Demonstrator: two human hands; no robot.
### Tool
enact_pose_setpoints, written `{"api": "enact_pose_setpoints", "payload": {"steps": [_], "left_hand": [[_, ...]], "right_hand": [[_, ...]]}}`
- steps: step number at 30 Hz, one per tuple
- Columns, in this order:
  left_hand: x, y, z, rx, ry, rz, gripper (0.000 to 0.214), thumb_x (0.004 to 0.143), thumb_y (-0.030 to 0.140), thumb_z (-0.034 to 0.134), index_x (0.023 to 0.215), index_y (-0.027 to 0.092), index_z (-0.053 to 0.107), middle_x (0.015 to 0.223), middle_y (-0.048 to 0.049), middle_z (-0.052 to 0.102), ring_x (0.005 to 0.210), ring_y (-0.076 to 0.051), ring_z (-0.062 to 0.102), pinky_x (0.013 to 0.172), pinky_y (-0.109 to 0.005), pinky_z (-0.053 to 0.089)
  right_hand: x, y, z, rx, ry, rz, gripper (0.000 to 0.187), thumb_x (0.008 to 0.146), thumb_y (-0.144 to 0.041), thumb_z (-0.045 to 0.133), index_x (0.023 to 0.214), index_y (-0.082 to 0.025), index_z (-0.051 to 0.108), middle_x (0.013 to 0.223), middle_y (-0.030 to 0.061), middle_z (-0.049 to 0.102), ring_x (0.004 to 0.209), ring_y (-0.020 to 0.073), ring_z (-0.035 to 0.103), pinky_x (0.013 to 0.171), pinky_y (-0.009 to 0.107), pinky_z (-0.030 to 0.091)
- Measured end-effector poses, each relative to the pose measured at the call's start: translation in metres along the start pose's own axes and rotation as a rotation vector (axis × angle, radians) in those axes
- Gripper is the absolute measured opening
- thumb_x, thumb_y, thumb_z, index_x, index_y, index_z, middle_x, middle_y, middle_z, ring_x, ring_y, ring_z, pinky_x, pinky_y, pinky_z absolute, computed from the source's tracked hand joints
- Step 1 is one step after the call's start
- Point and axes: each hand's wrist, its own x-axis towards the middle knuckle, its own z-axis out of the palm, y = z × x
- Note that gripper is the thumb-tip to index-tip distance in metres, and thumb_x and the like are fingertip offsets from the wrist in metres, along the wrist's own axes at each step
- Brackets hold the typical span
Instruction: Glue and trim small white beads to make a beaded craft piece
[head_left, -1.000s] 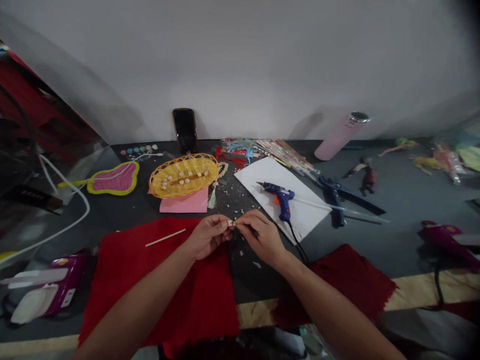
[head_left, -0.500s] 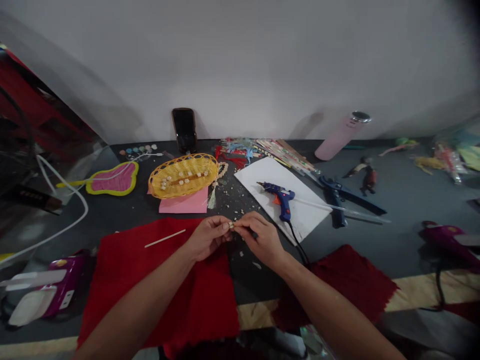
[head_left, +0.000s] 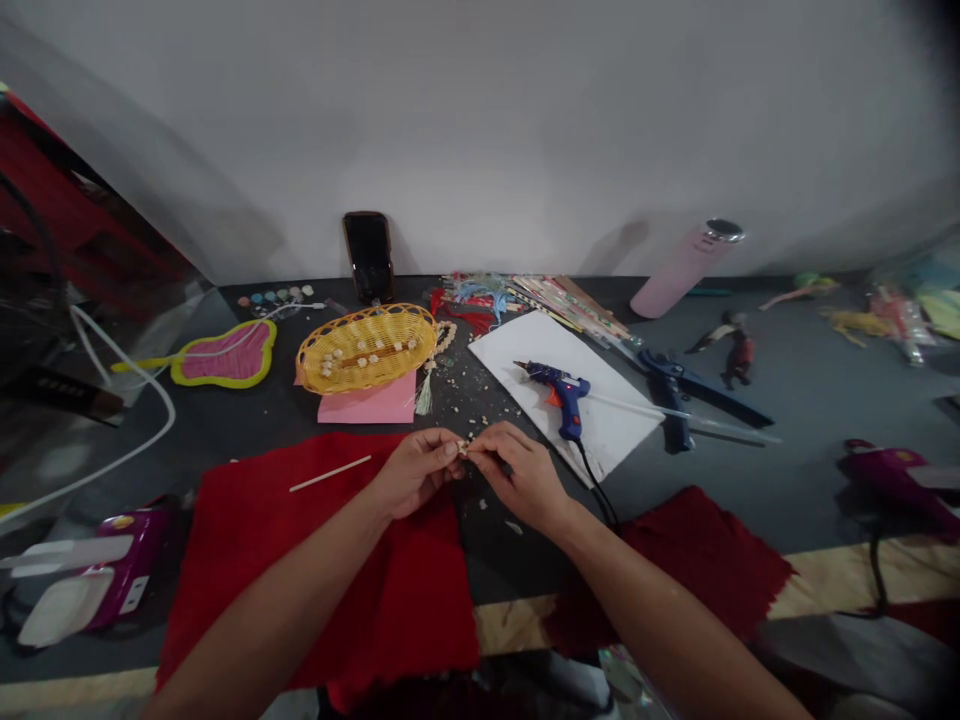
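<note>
Red cloth [head_left: 300, 540] lies by the left hand [head_left: 416, 470] and right hand [head_left: 525, 475], both pinching a bead [head_left: 463, 447] near a glue gun [head_left: 562, 390].

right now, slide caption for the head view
Left hand and right hand pinch a small pale bead beside a red cloth, blue glue gun nearby.

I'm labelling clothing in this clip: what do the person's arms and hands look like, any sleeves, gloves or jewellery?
Both forearms are bare to the picture's edge, no sleeves in view. The left hand and right hand wear no gloves, and neither wrist shows a watch or bracelet. Rings: too small to tell.
</note>
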Motion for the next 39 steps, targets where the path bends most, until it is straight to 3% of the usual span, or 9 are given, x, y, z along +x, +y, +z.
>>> {"api": "enact_pose_setpoints", "payload": {"steps": [20, 25, 29, 33, 39], "left_hand": [[-0.001, -0.003, -0.003, 0.055, 0.008, 0.009, 0.012, 0.069, 0.02, 0.072, 0.073, 0.011, 0.066, 0.07, -0.0023, 0.062, 0.059, -0.008, 0.052, 0.06, -0.023, 0.038], [-0.003, 0.002, 0.002, 0.028, 0.011, 0.002, 0.013, 0.068, 0.021, 0.072, 0.071, 0.01, 0.065, 0.068, -0.0031, 0.062, 0.058, -0.008, 0.05, 0.059, -0.023, 0.038], [-0.005, 0.007, 0.003, 0.035, -0.014, -0.038, 0.016, 0.067, 0.024, 0.073, 0.069, 0.01, 0.064, 0.066, -0.0033, 0.061, 0.057, -0.009, 0.051, 0.059, -0.023, 0.039], [-0.006, 0.009, 0.002, 0.061, -0.062, -0.088, 0.018, 0.067, 0.025, 0.073, 0.067, 0.009, 0.064, 0.064, -0.003, 0.061, 0.056, -0.009, 0.053, 0.058, -0.022, 0.039], [-0.006, 0.009, -0.001, 0.121, -0.065, -0.152, 0.022, 0.061, 0.026, 0.077, 0.065, 0.009, 0.064, 0.057, -0.0018, 0.06, 0.052, -0.007, 0.053, 0.056, -0.02, 0.038]], "right_hand": [[-0.002, 0.001, 0.002, 0.027, -0.023, 0.027, 0.01, 0.088, -0.017, 0.046, 0.085, -0.021, 0.056, 0.079, 0.0032, 0.058, 0.078, 0.0142, 0.055, 0.069, 0.026, 0.046], [-0.003, 0.002, -0.002, 0.128, -0.009, 0.101, 0.008, 0.087, -0.021, 0.05, 0.091, -0.02, 0.057, 0.082, 0.0036, 0.057, 0.074, 0.0136, 0.054, 0.067, 0.026, 0.046], [-0.003, 0.003, -0.006, 0.27, -0.077, 0.16, 0.019, 0.087, -0.027, 0.052, 0.104, -0.021, 0.058, 0.09, 0.005, 0.059, 0.078, 0.0141, 0.056, 0.068, 0.027, 0.047], [-0.002, 0.003, -0.007, 0.387, -0.149, 0.131, 0.024, 0.085, -0.03, 0.056, 0.107, -0.021, 0.059, 0.095, 0.0053, 0.061, 0.089, 0.0153, 0.057, 0.079, 0.03, 0.047], [-0.002, 0.003, -0.005, 0.437, -0.169, 0.107, 0.023, 0.083, -0.024, 0.059, 0.107, -0.023, 0.062, 0.091, 0.0032, 0.062, 0.086, 0.0129, 0.058, 0.079, 0.028, 0.046]]}}
